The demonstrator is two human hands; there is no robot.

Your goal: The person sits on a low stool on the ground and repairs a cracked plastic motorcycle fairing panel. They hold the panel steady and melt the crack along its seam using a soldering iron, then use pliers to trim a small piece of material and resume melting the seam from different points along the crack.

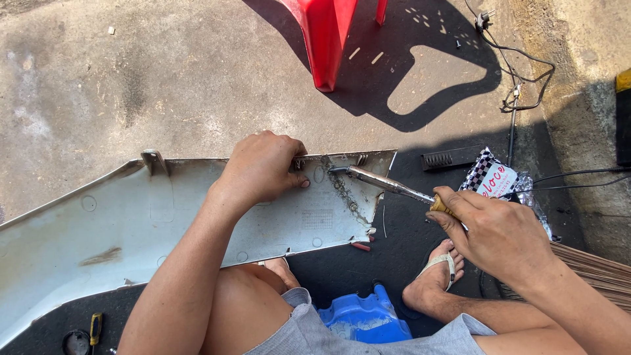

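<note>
Seated person working on a pale plastic body panel (131, 223) that lies across the knees and the concrete floor (164, 72). Left hand (263, 167), grip closed over the panel's upper edge near its right end. Right hand (496, 233), grip wrapped around the handle of a soldering iron (384, 183), its tip touching the panel's cracked seam (342, 190). Red plastic chair (325, 33) stands beyond; blue stool (358, 319) beneath.

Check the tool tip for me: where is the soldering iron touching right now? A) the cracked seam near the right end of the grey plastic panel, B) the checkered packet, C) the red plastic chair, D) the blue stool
A: the right hand holds the soldering iron with its tip on the cracked seam of the grey plastic panel, which the left hand grips at its top edge.
</note>
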